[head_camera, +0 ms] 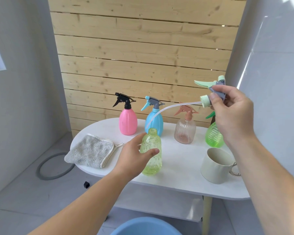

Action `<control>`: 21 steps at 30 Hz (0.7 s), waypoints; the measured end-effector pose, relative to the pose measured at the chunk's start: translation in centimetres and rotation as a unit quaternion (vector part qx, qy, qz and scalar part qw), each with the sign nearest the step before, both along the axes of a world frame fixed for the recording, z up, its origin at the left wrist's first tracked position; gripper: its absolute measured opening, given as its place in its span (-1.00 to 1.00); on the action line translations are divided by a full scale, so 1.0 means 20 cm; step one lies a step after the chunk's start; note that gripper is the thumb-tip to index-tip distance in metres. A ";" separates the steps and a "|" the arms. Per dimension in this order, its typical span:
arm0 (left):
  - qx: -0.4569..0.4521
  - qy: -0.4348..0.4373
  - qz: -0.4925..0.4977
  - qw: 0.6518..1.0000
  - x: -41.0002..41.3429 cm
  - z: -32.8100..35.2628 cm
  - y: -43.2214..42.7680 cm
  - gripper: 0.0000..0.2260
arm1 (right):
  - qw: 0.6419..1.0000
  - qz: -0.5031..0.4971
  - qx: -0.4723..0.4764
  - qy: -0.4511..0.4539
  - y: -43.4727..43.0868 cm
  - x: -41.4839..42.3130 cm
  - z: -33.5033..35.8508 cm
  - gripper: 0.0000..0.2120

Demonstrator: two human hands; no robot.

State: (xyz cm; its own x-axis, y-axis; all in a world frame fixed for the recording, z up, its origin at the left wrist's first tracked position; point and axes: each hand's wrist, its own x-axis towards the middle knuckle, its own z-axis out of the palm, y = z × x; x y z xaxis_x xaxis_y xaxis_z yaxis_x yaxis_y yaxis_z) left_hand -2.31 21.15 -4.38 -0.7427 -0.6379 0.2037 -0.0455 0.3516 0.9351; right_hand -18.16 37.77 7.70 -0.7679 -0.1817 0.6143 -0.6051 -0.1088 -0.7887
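Head view: bottle [152,144] between left hand's [133,156] thumb, fingers [139,135].

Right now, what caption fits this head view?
Left hand grips an open yellow-green bottle; right hand holds a spray head aloft, tube trailing.

This looks like a plain washing corner in a home. Glossy white wall panels [270,56] flank a pale plank wall [143,48]. A small white oval tabletop [180,167] carries a row of spray bottles [128,122], a grey cloth [90,151] and a mug [214,165], with a blue basin [145,227] below.
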 end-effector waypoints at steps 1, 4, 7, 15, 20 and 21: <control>0.001 0.001 0.001 1.000 -0.01 0.00 0.00 -0.56 | 1.000 -0.009 -0.002 -0.004 0.01 -0.02 0.00 -0.85; 0.002 0.003 0.005 1.000 -0.02 -0.01 -0.01 -0.53 | 1.000 -0.023 -0.016 -0.015 0.05 -0.06 0.00 -0.84; -0.002 0.001 0.009 1.000 -0.02 -0.01 -0.01 -0.52 | 0.999 -0.025 -0.024 -0.017 0.07 -0.08 -0.01 -0.84; -0.024 -0.014 0.020 0.999 -0.04 -0.01 -0.01 -0.59 | 1.000 -0.028 0.012 -0.006 0.07 -0.08 -0.03 -0.83; -0.034 -0.019 0.026 0.999 -0.05 -0.02 0.00 -0.59 | 0.998 -0.008 0.065 0.022 -0.01 -0.04 -0.08 -0.82; -0.036 -0.021 0.025 0.999 -0.05 -0.02 0.00 -0.58 | 0.996 -0.004 0.082 0.032 -0.03 -0.02 -0.10 -0.81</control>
